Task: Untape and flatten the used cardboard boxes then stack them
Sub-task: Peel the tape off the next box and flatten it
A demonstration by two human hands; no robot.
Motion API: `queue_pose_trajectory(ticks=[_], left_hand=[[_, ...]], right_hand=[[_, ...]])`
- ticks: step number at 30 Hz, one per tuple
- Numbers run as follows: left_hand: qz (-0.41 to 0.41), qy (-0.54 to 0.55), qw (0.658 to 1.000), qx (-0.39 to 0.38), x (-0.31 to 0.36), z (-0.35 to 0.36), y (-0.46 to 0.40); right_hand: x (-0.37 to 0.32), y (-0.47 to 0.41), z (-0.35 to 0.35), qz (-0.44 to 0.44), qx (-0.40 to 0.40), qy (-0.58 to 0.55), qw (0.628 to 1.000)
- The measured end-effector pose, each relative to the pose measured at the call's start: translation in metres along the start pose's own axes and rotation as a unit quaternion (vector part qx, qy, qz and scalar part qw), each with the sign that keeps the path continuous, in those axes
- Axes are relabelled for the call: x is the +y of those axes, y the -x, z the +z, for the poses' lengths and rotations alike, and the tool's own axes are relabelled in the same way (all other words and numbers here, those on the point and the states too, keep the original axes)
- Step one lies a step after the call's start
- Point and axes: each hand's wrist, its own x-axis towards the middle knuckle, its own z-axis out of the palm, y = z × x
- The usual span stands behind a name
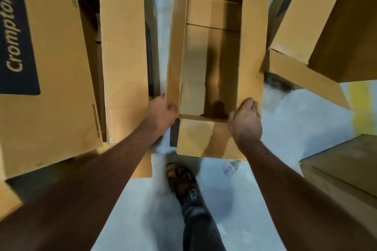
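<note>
We read "Crompton" in pale letters on a dark panel (16,32) of the big cardboard box (57,79) at left, small black print along that box's edge, too blurred for us, blue scribble on a scrap (228,169) on the floor, unreadable

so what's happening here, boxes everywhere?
A person stands over an open cardboard box, gripping its near end with both hands: the left hand on the left flap edge, the right hand on the right wall. The box is still in its box shape, not flattened. More boxes stand around it on the pale floor, including a large Crompton box on the left.
</note>
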Motion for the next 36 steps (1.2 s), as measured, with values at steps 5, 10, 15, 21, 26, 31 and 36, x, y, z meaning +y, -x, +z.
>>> queue_pose_trajectory(ticks=[5,10,15,21,26,31,36], left_hand=[[0.033,-0.020,0.997,0.072,0.025,-0.014,0.028],[0.040,-0.053,0.990,0.127,0.026,-0.057,0.066],[0.027,-0.001,0.989,0.145,0.031,-0.098,0.120],[0.045,0.055,0.981,0.181,0.069,-0.138,0.207],[0.075,0.053,0.964,0.248,0.099,-0.168,0.312],[0.112,0.054,0.944,0.307,0.103,-0.164,0.438],[0.153,0.039,0.904,0.398,0.081,-0.142,0.567]], right_hand=[[0.005,0.019,-0.048,0.010,0.015,-0.027,0.999],[-0.011,0.062,-0.083,-0.046,0.030,-0.088,0.995],[-0.019,0.098,-0.131,-0.089,0.118,-0.148,0.978],[-0.026,0.157,-0.218,-0.163,0.186,-0.205,0.947],[-0.013,0.221,-0.291,-0.213,0.217,-0.219,0.927],[0.025,0.300,-0.348,-0.272,0.260,-0.213,0.902],[0.088,0.393,-0.401,-0.380,0.314,-0.187,0.849]])
